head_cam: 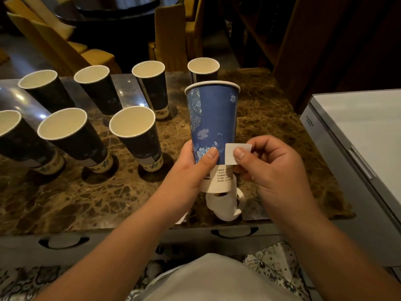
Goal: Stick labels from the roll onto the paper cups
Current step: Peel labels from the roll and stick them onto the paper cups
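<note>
My left hand (191,170) grips the lower part of a tall blue paper cup (213,114), held upright above the table with its printed side toward me. My right hand (269,168) pinches a small white square label (233,152) between thumb and forefinger, right against the cup's lower right side. The white label roll (224,203) lies on the table just below the cup, partly hidden by it, with a strip of backing curling out. Several dark blue paper cups (138,135) stand open-side up in two rows on the left.
The brown marble tabletop (271,118) has a front edge with two drawer handles (234,232). A grey-white appliance (358,137) stands close on the right. Yellow chairs (169,33) and a dark round table sit behind. One more cup (203,69) stands behind the held one.
</note>
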A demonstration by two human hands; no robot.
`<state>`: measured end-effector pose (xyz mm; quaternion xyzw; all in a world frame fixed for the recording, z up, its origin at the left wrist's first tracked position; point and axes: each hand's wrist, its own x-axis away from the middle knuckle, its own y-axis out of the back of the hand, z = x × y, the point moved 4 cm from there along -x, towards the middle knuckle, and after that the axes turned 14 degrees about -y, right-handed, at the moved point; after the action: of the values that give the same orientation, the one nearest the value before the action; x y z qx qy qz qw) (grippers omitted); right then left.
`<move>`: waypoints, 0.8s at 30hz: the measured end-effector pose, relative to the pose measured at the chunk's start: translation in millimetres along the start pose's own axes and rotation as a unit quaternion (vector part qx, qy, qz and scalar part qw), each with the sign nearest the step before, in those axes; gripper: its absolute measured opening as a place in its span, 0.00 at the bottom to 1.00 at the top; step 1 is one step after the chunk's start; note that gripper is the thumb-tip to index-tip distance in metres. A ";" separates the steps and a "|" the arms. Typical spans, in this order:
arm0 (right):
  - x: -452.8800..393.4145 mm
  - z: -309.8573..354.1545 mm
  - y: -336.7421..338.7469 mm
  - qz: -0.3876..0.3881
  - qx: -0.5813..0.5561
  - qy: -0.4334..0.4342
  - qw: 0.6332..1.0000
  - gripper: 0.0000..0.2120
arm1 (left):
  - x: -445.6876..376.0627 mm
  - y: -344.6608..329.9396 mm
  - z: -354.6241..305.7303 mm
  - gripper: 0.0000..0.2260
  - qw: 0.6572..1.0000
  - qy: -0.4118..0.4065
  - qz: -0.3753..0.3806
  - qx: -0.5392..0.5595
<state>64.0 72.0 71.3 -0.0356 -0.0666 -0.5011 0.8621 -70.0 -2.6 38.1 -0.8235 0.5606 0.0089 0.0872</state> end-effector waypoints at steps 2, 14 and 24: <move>0.9 -1.6 -2.8 0.005 -0.001 -0.003 1.000 0.03 | 2.9 -1.5 2.2 0.23 1.000 0.006 0.000 0.008; 7.8 -2.2 -4.4 -0.016 0.051 0.011 0.999 0.04 | 10.3 -9.2 -2.5 0.25 0.999 -0.030 -0.008 -0.008; -1.7 -3.3 10.5 0.015 0.170 -0.032 0.985 0.27 | 16.3 -8.5 -7.1 0.26 0.999 -0.031 0.009 0.017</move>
<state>72.6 78.2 67.9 0.0944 -0.1773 -0.4685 0.8603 -56.7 -15.7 44.4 -0.8161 0.5651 0.0257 0.1180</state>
